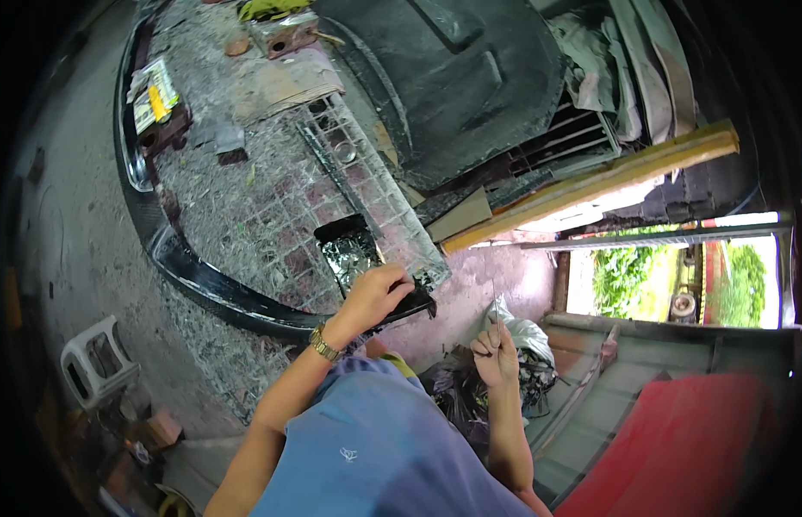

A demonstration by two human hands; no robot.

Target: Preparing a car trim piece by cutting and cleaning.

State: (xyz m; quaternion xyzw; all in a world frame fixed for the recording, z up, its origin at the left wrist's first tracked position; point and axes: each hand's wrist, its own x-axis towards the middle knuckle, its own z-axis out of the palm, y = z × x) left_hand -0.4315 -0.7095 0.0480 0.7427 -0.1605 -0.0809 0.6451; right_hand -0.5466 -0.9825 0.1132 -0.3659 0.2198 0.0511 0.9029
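My left hand (377, 295), with a gold-coloured watch (324, 343) at its wrist, is over the near end of a shallow black tray-like piece (350, 256) with a glossy, crumpled-looking inside. Its fingers are curled together, and whatever they pinch is hidden. Off to the right and raised, my right hand (495, 351) is closed on a thin, straight, stick-like thing (496, 303) that points upward. Its kind is too fine to tell. Along the work table's near and left edges runs a long curved black glossy part (198, 274).
The tabletop (272, 198) is strewn with pale shreds. A dark metal strip (332, 168), a brick (285, 39) and flattened cardboard (289, 86) lie on it. A yellowish beam (590, 185) juts out at right. Bags (530, 336) and a white plastic stool (99, 360) are on the floor.
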